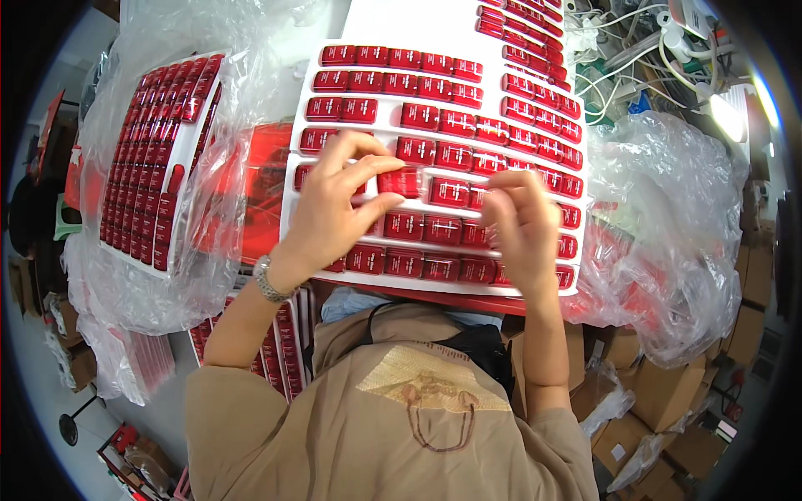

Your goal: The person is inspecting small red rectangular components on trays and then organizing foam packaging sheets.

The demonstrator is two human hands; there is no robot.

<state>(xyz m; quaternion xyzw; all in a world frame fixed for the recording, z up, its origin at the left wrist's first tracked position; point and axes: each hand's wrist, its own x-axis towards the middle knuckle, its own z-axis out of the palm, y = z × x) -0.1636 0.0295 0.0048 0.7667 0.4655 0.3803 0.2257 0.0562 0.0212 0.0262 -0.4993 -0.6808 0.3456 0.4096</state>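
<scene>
A glossy red rectangular piece (399, 181) sits in the white tray (380, 21), mid-rows, pinched by the left hand (330, 213) fingers (368, 171). The right hand (522, 227) rests just beside it on neighbouring red pieces, fingers curled (whether they grip anything, I cannot tell). A second tray (163, 159) in a clear plastic bag (134, 292) lies left; crumpled plastic (668, 217) crowds the tray's right edge. Cardboard boxes (668, 392) sit lower right.
</scene>
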